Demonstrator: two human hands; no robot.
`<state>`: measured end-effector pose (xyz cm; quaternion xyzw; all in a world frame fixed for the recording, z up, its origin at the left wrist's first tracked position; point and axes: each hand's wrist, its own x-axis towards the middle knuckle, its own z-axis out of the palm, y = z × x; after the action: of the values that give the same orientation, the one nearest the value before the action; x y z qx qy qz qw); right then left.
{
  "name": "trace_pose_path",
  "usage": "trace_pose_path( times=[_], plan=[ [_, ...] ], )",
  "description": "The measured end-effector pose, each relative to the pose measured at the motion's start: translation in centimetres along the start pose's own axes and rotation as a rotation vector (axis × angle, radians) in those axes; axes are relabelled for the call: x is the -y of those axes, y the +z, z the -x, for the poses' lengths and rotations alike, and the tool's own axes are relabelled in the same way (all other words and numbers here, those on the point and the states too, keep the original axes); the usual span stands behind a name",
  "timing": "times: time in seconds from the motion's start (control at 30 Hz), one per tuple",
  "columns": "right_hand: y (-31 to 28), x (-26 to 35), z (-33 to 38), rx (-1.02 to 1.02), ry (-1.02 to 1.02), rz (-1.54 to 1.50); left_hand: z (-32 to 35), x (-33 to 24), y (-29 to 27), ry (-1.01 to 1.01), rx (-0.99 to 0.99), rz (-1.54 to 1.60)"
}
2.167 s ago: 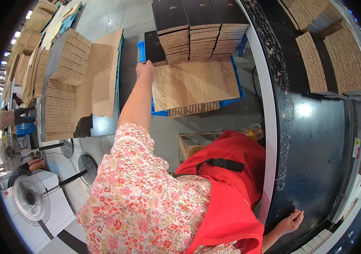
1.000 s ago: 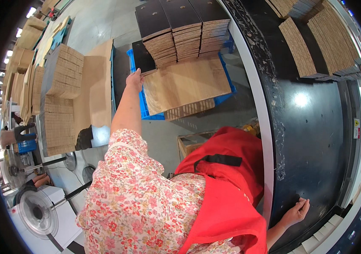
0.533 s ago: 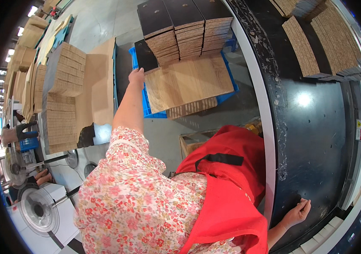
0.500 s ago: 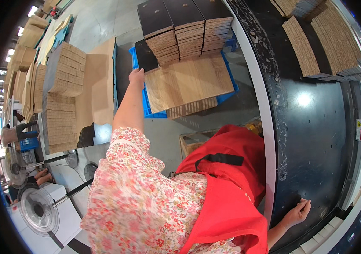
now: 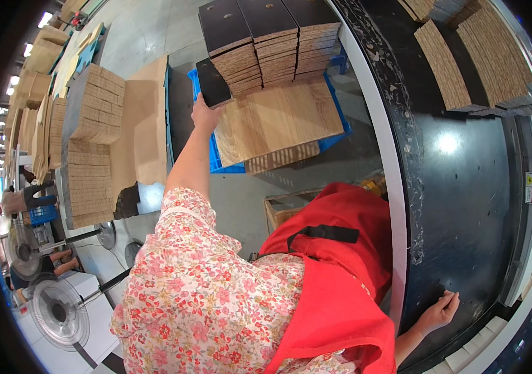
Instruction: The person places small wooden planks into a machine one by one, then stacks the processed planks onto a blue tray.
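Note:
My left hand reaches out to the blue pallet, its fingers closed round the near end of a dark board. That board lies against the left side of several stacked dark-faced particle boards. Beside the hand is a wood-grain panel, lying flat in front of the stacks. At the lower right my right hand rests over the dark worktable. Its fingertips are pressed together; whether anything is between them is hidden.
More particle boards stand on the far part of the worktable. Left of the pallet is a stack of boards beside a brown sheet. Fans stand at the lower left. People are farther off at the left edge.
My left hand has shifted slightly, its fingers now farther up along the end of the dark board. The board has moved a little left. My right hand has stayed in place.

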<state>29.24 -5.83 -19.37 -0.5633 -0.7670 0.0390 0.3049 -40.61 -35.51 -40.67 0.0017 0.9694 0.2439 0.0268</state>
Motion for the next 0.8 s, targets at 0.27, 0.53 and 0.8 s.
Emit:
trace_pose_path(
  times=[0.27, 0.53, 0.8],
  plan=[
    [0.1, -0.6, 0.0, 0.006, 0.028, -0.046, 0.1, -1.4, -0.2, -0.046, -0.001, -0.077],
    [0.2, 0.5, 0.1, -0.022, 0.011, 0.004, -0.5, -0.2, 0.6, -0.018, -0.008, 0.000],
    [0.1, -0.5, -0.1, -0.013, 0.005, -0.040, 1.9, 0.2, 2.3, -0.072, -0.136, 0.092]
  ],
)
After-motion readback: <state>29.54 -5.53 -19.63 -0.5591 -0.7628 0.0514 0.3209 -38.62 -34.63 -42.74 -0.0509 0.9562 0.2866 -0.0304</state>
